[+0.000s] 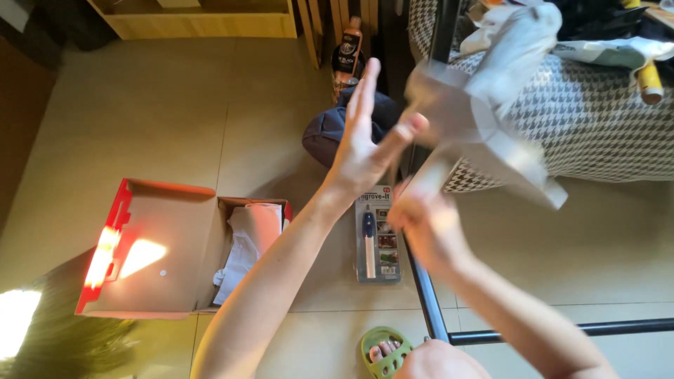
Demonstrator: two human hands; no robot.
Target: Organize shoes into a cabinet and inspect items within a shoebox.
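Note:
My left hand (365, 137) is raised with its fingers spread flat, its thumb tip touching a crumpled sheet of pale wrapping paper (484, 119). My right hand (425, 221) is closed around the lower end of that paper and holds it up in front of me. The paper is blurred. Below on the tiled floor lies an open cardboard shoebox (168, 245) with a red rim and white tissue paper (246, 245) inside. A blister pack with a pen-shaped tool (377, 235) lies beside my left forearm.
A bed with a houndstooth cover (597, 126) stands at the right, piled with bags. Its black metal frame (428, 295) runs along the floor. A dark cap (326, 130), a bottle (347, 49), a wooden shelf (203, 17) and my foot in a green sandal (382, 351) are around.

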